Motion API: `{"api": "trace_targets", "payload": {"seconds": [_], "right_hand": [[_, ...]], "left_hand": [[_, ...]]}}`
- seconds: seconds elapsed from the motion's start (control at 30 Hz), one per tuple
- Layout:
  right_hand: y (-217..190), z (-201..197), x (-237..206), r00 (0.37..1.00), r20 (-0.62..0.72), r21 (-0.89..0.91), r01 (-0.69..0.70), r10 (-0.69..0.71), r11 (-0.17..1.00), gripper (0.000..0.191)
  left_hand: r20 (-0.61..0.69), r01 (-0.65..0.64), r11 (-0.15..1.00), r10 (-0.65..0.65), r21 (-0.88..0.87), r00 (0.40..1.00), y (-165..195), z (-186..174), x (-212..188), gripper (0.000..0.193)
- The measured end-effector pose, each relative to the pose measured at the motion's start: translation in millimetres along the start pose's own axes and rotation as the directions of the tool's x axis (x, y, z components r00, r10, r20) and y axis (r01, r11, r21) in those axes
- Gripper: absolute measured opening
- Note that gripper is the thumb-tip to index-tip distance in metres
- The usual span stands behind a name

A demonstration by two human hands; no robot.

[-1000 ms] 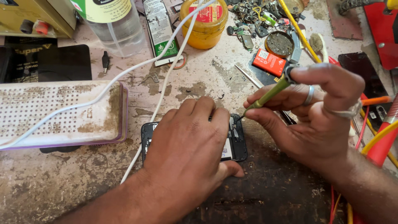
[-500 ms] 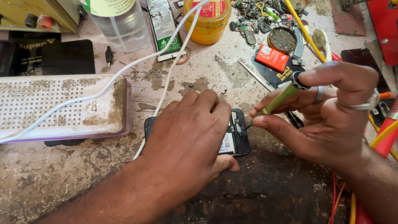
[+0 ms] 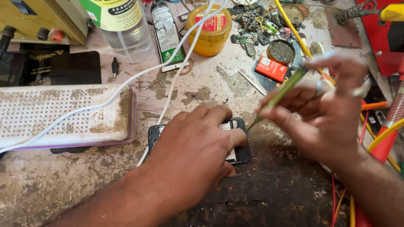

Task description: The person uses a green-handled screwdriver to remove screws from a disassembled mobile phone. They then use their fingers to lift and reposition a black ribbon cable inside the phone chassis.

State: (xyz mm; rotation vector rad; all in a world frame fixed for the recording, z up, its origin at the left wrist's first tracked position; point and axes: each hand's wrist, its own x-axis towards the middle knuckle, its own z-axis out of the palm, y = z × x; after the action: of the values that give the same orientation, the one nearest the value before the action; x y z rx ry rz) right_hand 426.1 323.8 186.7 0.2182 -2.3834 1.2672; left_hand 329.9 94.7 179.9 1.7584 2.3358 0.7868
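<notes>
My left hand (image 3: pixel 198 147) lies flat over a small black phone (image 3: pixel 239 143) on the worn bench and pins it down. Only the phone's right end and a strip of its left edge show past my fingers. My right hand (image 3: pixel 328 113) holds a thin green-handled screwdriver (image 3: pixel 282 93) by the fingertips. The tool slants down to the left, and its tip sits at the phone's upper right corner. Rings show on two fingers of that hand, which is blurred.
A white perforated box with a purple rim (image 3: pixel 63 115) lies at left, two white cables (image 3: pixel 168 75) crossing it. Behind stand a clear bottle (image 3: pixel 124 25), a yellow jar (image 3: pixel 209 29), a red battery (image 3: pixel 271 68), loose small parts (image 3: pixel 261 21). Coloured wires (image 3: pixel 378 138) run at right.
The view has shifted so the phone and hands sit lower. My right hand has lifted and moved right with the screwdriver. My left hand stays pressed on the phone.
</notes>
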Motion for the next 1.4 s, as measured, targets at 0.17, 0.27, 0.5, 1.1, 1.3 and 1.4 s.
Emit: {"api": "trace_targets", "payload": {"seconds": [0.17, 0.27, 0.5, 1.1, 1.3, 1.4], "right_hand": [[0.3, -1.5, 12.2, 0.990, -0.135, -0.105, 0.016, -0.030, 0.994, 0.066], [2.9, 6.3, 24.2, 0.992, -0.109, -0.098, 0.055, -0.066, 0.994, 0.063], [11.5, 13.8, 46.3, 0.986, -0.064, -0.184, 0.137, -0.151, 0.973, 0.060], [1.4, 34.6, 57.0, 0.966, 0.057, -0.630, -0.160, 0.251, 0.760, 0.027], [11.9, 41.6, 54.6, 0.983, 0.180, -0.728, 0.119, 0.020, 0.675, 0.021], [-4.7, 37.1, 39.5, 0.988, 0.148, -0.744, 0.082, 0.044, 0.663, 0.017]], "left_hand": [[-0.018, -0.024, 0.999, 0.024, 0.046, 1.000, 1.3, -0.3, -4.9, 0.035], [-0.025, -0.032, 0.999, 0.033, 0.040, 0.999, 1.0, -1.3, -8.0, 0.035], [-0.003, -0.016, 0.998, 0.016, 0.055, 1.000, 1.3, -5.9, -13.8, 0.032], [0.156, 0.047, 0.999, -0.047, 0.007, 0.987, -3.9, -18.0, -14.5, 0.049], [0.125, 0.024, 1.000, -0.026, 0.019, 0.992, -4.0, -18.5, -13.1, 0.059], [0.123, 0.023, 1.000, -0.025, 0.018, 0.992, -3.8, -17.1, -13.0, 0.063]]}}
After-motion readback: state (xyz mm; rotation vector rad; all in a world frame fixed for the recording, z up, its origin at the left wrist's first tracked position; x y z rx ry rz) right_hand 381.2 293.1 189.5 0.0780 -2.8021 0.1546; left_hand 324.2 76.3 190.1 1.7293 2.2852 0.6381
